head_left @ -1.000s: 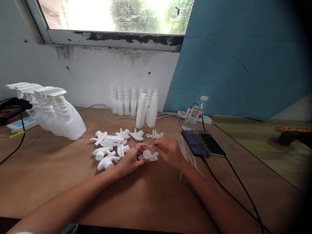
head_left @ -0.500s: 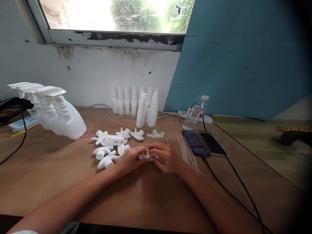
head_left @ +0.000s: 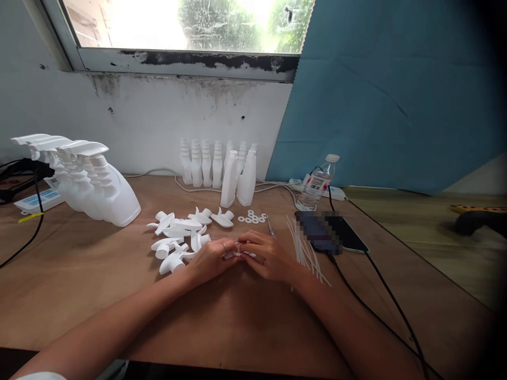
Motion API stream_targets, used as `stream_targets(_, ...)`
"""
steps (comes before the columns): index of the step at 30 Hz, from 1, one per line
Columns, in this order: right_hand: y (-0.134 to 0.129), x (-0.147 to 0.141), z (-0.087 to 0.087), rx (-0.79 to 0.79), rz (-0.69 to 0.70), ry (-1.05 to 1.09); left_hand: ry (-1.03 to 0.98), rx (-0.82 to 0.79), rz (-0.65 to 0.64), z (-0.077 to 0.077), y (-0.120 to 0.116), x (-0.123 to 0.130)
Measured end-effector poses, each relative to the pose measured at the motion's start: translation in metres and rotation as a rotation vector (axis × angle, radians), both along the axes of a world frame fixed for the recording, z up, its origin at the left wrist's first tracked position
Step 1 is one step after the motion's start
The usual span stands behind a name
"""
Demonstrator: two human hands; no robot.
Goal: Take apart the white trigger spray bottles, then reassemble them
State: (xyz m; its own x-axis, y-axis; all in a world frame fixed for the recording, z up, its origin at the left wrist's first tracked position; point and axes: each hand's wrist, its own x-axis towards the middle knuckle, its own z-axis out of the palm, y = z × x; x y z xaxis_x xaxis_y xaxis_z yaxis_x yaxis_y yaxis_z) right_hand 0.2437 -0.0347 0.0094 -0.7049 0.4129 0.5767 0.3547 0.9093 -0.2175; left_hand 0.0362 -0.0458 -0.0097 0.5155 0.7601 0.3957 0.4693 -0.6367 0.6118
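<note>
My left hand [head_left: 214, 257] and my right hand [head_left: 267, 254] meet over the brown table [head_left: 233, 322], fingers closed on one small white plastic part [head_left: 238, 252]. The fingers cover most of it. Left of my left hand lies a heap of white spray heads [head_left: 181, 226]. Just beyond my hands are several flat white rings [head_left: 252, 217] and a slim pen-like tool [head_left: 270, 226]. Thin white tubes [head_left: 304, 253] lie loose to the right of my right hand.
Open white bottles [head_left: 238, 179] stand by the wall. Bottles with spray heads [head_left: 106, 190] are lined up at left beside a power strip [head_left: 41, 200]. A water bottle [head_left: 315, 187], a phone [head_left: 348, 235] and black cables [head_left: 386, 290] occupy the right.
My fingers have shifted slightly around the white part, which now shows less between them. The things on the table have stayed where they were.
</note>
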Motion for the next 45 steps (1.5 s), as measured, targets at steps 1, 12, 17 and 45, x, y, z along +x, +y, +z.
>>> stream_targets(1,0.0,0.0,-0.001,0.027,-0.021,0.0,-0.002,-0.015,0.019,0.0,0.0,0.001)
stream_targets(12,-0.01,-0.014,0.003,-0.198,-0.02,0.018,-0.097,-0.187,0.055,-0.002,0.0,0.0)
stream_targets(17,0.0,-0.001,0.002,-0.317,-0.041,0.134,-0.085,-0.192,0.045,-0.003,-0.001,0.001)
stream_targets(45,0.04,0.076,-0.002,-0.614,-1.238,-0.404,-0.027,-0.161,0.05,-0.003,-0.001,0.003)
